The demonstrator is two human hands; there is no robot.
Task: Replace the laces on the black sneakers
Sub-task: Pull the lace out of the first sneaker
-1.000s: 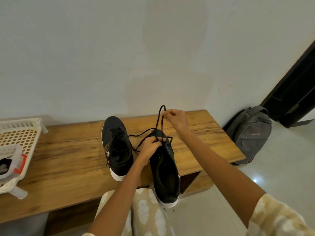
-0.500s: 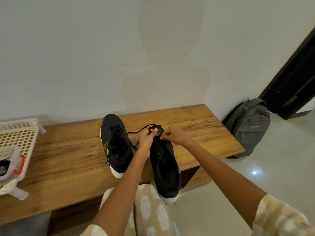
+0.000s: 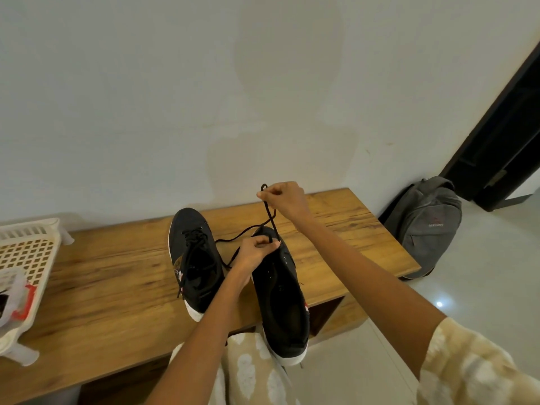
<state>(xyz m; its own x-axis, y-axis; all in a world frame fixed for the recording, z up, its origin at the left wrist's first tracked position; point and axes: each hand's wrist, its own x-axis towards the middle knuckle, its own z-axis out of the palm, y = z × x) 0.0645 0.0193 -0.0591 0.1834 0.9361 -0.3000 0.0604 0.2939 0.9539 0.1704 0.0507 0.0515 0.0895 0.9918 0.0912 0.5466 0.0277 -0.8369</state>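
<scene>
Pinching lace (image 3: 271, 213) aloft, right hand (image 3: 285, 200); left hand (image 3: 253, 254) steadies sneaker (image 3: 282, 299)

Person's body only: both forearms bare, no watch, rings or bands visible on either of the hands, left hand (image 3: 253, 254), right hand (image 3: 285, 200). Right sleeve (image 3: 479, 372) is short, beige-tan fabric with soft white blotches, tie-dye look. Matching beige cloth with white blots over the lap (image 3: 251, 372), probably trousers of the same set; edge blur makes that unclear.
</scene>
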